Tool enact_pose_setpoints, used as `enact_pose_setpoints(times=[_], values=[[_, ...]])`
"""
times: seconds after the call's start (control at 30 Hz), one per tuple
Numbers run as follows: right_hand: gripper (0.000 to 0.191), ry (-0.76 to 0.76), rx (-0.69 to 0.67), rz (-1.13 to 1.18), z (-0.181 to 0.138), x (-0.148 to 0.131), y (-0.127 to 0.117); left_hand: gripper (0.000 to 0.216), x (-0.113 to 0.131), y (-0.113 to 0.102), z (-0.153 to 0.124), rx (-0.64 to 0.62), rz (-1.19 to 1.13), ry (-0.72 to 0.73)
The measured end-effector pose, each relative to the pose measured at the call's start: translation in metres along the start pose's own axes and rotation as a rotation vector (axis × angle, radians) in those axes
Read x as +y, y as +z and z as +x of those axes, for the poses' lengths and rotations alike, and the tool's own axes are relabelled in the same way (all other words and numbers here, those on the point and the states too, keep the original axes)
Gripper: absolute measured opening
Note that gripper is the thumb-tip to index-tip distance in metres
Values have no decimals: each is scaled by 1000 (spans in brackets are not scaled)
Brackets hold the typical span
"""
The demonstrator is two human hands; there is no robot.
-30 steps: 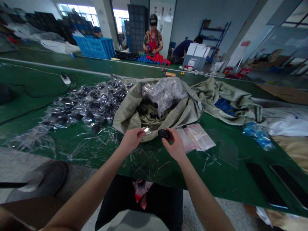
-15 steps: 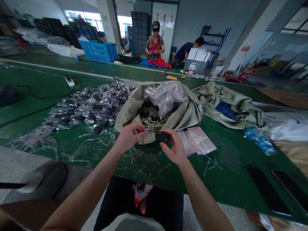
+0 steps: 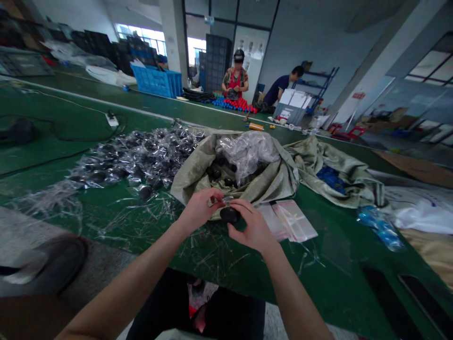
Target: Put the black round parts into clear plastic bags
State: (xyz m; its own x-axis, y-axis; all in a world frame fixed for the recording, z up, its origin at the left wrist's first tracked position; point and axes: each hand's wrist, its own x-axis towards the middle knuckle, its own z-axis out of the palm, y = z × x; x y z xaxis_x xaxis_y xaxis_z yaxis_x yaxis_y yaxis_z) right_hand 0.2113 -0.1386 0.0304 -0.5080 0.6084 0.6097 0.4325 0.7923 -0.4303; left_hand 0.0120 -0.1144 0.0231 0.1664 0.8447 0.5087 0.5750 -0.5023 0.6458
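My right hand point(image 3: 249, 227) grips a small black rounded part point(image 3: 230, 215) over the green table point(image 3: 329, 278). My left hand point(image 3: 200, 208) pinches a small clear plastic bag point(image 3: 216, 200) right beside it, the two hands nearly touching. Just behind them an open woven sack point(image 3: 272, 177) holds more black parts point(image 3: 215, 173) and crumpled clear plastic point(image 3: 247, 148). A stack of clear bags point(image 3: 295, 220) lies to the right of my right hand.
A heap of bagged black parts point(image 3: 141, 153) covers the table at left, with plastic strips point(image 3: 141, 215) scattered in front. A second sack with blue pieces point(image 3: 331, 174) lies at right. Two people point(image 3: 235, 80) work at a far table near blue crates point(image 3: 157, 81).
My hands have come together: the right hand moved the black part left up to the clear bag in my left hand. The view has tilted up slightly.
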Motion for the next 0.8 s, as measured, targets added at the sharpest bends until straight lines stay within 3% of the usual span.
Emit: enact_pose_setpoints(times=[0.1,0.3,0.5,0.67,0.8], values=[[42,-4,-10,-24,0,2,1,21,-3,-2,0,-58,-127,-86],[43,-42,-46,-43,-4,4,1,37,-17,-9,2,-318,-458,-316],[47,-114,-97,-14,-5,4,2,35,-22,-9,-1,-451,-447,-328],[49,-127,-110,24,-7,5,1,32,-20,-8,-3,-442,-405,-266],[51,-121,-105,47,-10,9,0,25,-17,-7,-4,-412,-232,-188]])
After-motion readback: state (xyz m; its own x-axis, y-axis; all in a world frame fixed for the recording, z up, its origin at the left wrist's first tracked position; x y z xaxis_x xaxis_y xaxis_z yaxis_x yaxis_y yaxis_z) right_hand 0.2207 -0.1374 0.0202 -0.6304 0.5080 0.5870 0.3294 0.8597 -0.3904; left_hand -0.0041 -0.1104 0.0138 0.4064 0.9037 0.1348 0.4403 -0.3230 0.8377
